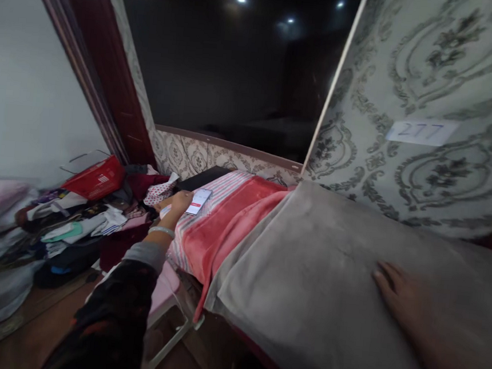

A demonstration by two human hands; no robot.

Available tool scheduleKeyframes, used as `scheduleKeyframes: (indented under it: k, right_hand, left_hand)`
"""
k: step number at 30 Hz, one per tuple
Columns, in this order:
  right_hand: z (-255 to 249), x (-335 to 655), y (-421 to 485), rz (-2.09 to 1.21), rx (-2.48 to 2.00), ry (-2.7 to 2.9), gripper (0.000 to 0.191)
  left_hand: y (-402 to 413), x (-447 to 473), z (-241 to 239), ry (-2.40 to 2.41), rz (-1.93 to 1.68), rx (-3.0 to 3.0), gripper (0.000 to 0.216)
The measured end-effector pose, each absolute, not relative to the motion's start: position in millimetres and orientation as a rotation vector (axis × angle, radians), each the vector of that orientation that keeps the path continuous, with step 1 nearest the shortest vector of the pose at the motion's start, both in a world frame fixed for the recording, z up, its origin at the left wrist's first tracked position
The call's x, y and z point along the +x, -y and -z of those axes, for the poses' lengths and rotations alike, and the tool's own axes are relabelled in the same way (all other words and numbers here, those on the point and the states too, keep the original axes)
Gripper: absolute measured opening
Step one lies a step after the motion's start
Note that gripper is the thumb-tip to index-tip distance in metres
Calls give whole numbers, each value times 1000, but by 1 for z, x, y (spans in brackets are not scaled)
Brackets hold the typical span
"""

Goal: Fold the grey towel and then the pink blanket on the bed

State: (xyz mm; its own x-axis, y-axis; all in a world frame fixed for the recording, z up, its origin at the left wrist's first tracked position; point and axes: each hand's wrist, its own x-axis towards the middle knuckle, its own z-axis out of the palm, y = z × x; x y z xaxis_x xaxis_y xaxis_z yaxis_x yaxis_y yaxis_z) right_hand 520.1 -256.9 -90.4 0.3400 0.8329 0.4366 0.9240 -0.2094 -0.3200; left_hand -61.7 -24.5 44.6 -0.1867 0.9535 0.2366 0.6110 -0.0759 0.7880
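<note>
My left hand (178, 203) reaches forward and its fingers are closed on a phone (198, 201) with a lit white screen, held just above the striped cloth (224, 189) at the far end of the bed. A bracelet circles that wrist. My right hand (403, 299) lies flat, fingers stretched out, on the grey blanket (307, 270) that covers the near part of the bed. A red fleece blanket (225, 223) lies between the striped cloth and the grey one.
A large dark window (239, 63) fills the patterned wall ahead. A white label reading 277 (420, 131) is stuck on the wall at right. A red basket (95, 178) and a heap of clothes (74, 227) lie at left. A white stool frame (172, 339) stands below the bed.
</note>
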Motion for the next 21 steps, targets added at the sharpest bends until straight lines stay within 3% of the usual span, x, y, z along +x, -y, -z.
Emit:
scheduleKeyframes:
  k: [6, 12, 21]
  right_hand:
    - [82, 529, 327, 83, -2084, 1576, 55]
    - [101, 569, 463, 287, -2255, 1472, 59]
    - [114, 590, 611, 713, -2606, 739, 56]
  left_hand:
    - [102, -19, -6, -1771, -903, 1906, 40]
    - [183, 8, 16, -1682, -795, 2072, 39]
    - [163, 38, 18, -1687, -606, 2414, 53]
